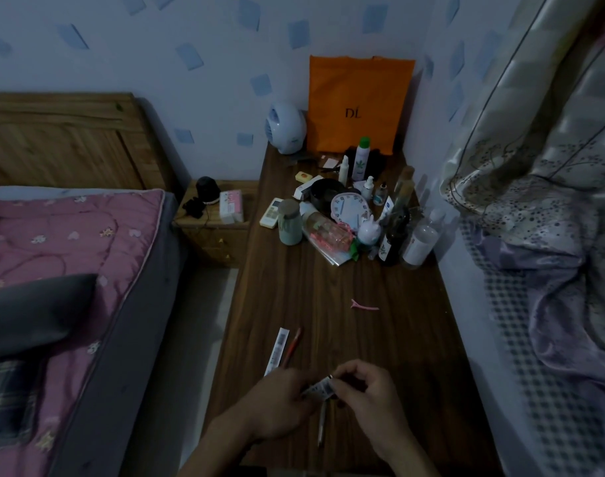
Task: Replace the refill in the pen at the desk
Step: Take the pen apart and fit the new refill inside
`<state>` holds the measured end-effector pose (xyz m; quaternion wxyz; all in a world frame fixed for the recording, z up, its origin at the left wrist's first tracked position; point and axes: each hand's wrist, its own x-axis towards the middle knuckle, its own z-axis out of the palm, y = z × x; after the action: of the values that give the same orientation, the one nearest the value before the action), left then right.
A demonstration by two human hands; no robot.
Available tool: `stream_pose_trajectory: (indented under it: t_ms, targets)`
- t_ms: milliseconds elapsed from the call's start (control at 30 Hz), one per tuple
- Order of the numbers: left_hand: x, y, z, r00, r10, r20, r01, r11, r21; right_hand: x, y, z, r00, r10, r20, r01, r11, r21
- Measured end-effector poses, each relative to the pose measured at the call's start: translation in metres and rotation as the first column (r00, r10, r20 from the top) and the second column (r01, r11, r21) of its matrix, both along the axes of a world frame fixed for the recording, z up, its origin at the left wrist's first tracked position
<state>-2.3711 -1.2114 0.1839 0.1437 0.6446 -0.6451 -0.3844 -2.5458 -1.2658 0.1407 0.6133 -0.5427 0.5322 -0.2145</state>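
Over desk (328, 290) front | left hand (277, 406), right hand (368, 395) fingers pinch labelled packet (320, 390) | contents hidden

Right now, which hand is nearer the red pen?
Left. The left hand sits just below the near end of the red pen; the right hand is farther off, to its lower right.

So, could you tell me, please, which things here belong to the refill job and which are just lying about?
Job: packet held by left hand and right hand; pen by them; second packet; red pen.
Lying about: hair clip, clock, remote, spray bottle, orange bag.
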Motion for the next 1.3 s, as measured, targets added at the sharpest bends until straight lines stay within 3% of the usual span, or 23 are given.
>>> stream_pose_trajectory:
  t_ms: [133, 267, 333, 400, 433, 500, 567, 633, 800, 1133, 1300]
  targets:
    - [0.006, -0.002, 0.0, 0.993, 0.02, 0.12, -0.022, 1.0, 0.011, 0.003, 0.006, -0.008, 0.95, -0.309, 0.048, 0.296, 0.939, 0.177]
    - [0.019, 0.007, -0.009, 0.919, 0.374, 0.125, -0.36, 0.925, -0.122, -0.001, 0.007, -0.003, 0.762, -0.632, 0.142, 0.523, 0.729, 0.441]
    - [0.021, 0.01, -0.013, 0.787, 0.615, -0.037, -0.614, 0.776, -0.144, -0.002, 0.006, 0.001, 0.659, -0.735, 0.161, 0.56, 0.622, 0.548]
    - [0.021, 0.01, -0.015, 0.565, 0.766, -0.306, -0.798, 0.602, 0.033, -0.001, 0.006, 0.004, 0.563, -0.806, 0.179, 0.567, 0.535, 0.626]
    - [0.019, 0.01, -0.015, 0.471, 0.775, -0.421, -0.801, 0.576, 0.163, 0.0, 0.006, 0.005, 0.535, -0.826, 0.181, 0.566, 0.509, 0.649]
    - [0.009, 0.008, -0.015, 0.379, 0.739, -0.556, -0.714, 0.616, 0.332, 0.005, 0.01, 0.005, 0.538, -0.825, 0.173, 0.556, 0.502, 0.663]
    - [-0.006, 0.004, -0.013, 0.262, 0.71, -0.653, -0.664, 0.624, 0.412, 0.014, 0.017, 0.003, 0.591, -0.789, 0.167, 0.525, 0.534, 0.663]
    - [-0.017, -0.003, -0.011, 0.194, 0.706, -0.681, -0.721, 0.574, 0.388, 0.021, 0.024, 0.002, 0.664, -0.732, 0.155, 0.485, 0.579, 0.656]
    - [-0.027, -0.011, -0.004, 0.195, 0.734, -0.651, -0.854, 0.454, 0.256, 0.028, 0.033, 0.001, 0.723, -0.676, 0.142, 0.4, 0.577, 0.712]
    - [-0.046, -0.011, 0.018, 0.487, 0.551, -0.678, -0.765, 0.644, -0.027, 0.027, 0.042, -0.004, 0.688, -0.687, 0.232, 0.175, 0.468, 0.866]
    - [-0.055, -0.01, 0.028, 0.503, 0.541, -0.674, -0.745, 0.666, -0.021, 0.024, 0.041, 0.0, 0.652, -0.68, 0.336, 0.046, 0.477, 0.878]
